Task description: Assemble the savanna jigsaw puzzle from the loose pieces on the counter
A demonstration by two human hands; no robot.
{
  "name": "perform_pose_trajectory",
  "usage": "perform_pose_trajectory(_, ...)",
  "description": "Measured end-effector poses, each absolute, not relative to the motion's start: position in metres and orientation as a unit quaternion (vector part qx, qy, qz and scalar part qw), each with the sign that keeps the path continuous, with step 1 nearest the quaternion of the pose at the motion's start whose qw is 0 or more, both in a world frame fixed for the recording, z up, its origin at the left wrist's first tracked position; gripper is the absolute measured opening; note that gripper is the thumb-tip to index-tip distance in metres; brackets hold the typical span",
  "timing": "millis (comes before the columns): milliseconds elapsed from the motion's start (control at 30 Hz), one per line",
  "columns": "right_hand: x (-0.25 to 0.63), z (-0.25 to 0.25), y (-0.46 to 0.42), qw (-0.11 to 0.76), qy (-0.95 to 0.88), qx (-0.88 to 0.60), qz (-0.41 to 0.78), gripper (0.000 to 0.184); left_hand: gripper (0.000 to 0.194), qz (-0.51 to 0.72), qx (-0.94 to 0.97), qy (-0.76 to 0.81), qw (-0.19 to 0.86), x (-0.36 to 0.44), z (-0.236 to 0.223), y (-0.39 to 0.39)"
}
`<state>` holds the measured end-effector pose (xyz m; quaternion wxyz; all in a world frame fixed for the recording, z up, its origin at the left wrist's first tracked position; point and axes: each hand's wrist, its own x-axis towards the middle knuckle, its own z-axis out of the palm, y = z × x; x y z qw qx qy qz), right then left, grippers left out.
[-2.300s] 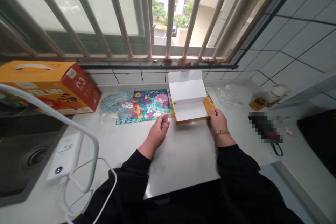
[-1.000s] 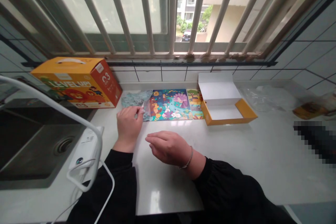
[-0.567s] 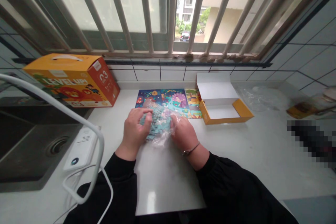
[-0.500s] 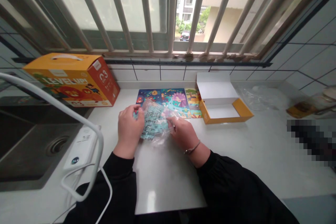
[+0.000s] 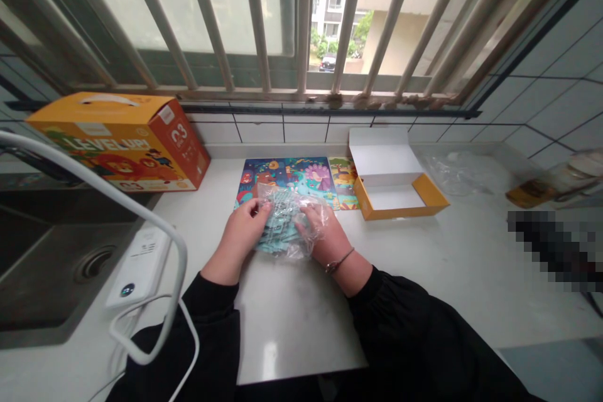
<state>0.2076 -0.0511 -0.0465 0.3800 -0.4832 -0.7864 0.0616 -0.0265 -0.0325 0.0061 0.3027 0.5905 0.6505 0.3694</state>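
Both my hands hold a clear plastic bag [image 5: 285,226] of small teal puzzle pieces, low over the white counter. My left hand [image 5: 242,232] grips the bag's left side, and my right hand [image 5: 328,235] presses on its right side. A bracelet circles my right wrist. Just beyond the bag lies a colourful jungle-scene jigsaw board [image 5: 282,177], with a second picture board [image 5: 343,174] beside it. Its lower edge is partly behind the bag. To the right stands an open orange box with a white lining [image 5: 396,188].
An orange LEVEL UP carton [image 5: 113,141] stands at the back left. Near it are a steel sink [image 5: 51,270] and a white device [image 5: 139,266] with a white cable. Crumpled clear plastic [image 5: 464,173] and a yellow item [image 5: 525,199] lie at right, below a barred window.
The bag has moved from beside the board to between my hands, nearer me, and both hands now hold it. The open box sits on the counter, out of my right hand.
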Motion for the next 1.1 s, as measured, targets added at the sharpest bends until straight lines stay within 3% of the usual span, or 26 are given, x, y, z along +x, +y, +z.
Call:
perform_pose_trajectory(233, 0.207, -0.049, -0.043, 0.419, -0.813, -0.379, 0.141, 0.028, 0.045, 0.455, 0.522, 0.606, 0.392, -0.025, -0.008, -0.021)
perform_pose_trajectory(467, 0.213, -0.057, -0.038, 0.455, -0.77, -0.427, 0.133, 0.049, 0.042, 0.484, 0.483, 0.55, 0.48, -0.014, -0.003, -0.026)
perform_pose_trajectory(700, 0.207, -0.06, -0.032, 0.472, -0.692, -0.509, 0.201, 0.054, 0.028, 0.52, 0.433, 0.428, 0.6, -0.004, 0.015, -0.039)
perform_pose_trajectory(800, 0.206, -0.057, -0.032, 0.468, -0.675, -0.523, 0.227, 0.057, 0.033, 0.522, 0.412, 0.419, 0.618, -0.003, 0.016, -0.041)
perform_pose_trajectory(933, 0.208, -0.053, -0.035, 0.471, -0.687, -0.507, 0.222, 0.05, 0.057, 0.506, 0.421, 0.4, 0.637, -0.002, 0.014, -0.041)
perform_pose_trajectory(1100, 0.211, -0.049, -0.034, 0.477, -0.714, -0.465, 0.213, 0.035, 0.056, 0.5, 0.44, 0.394, 0.634, -0.001, 0.012, -0.038)
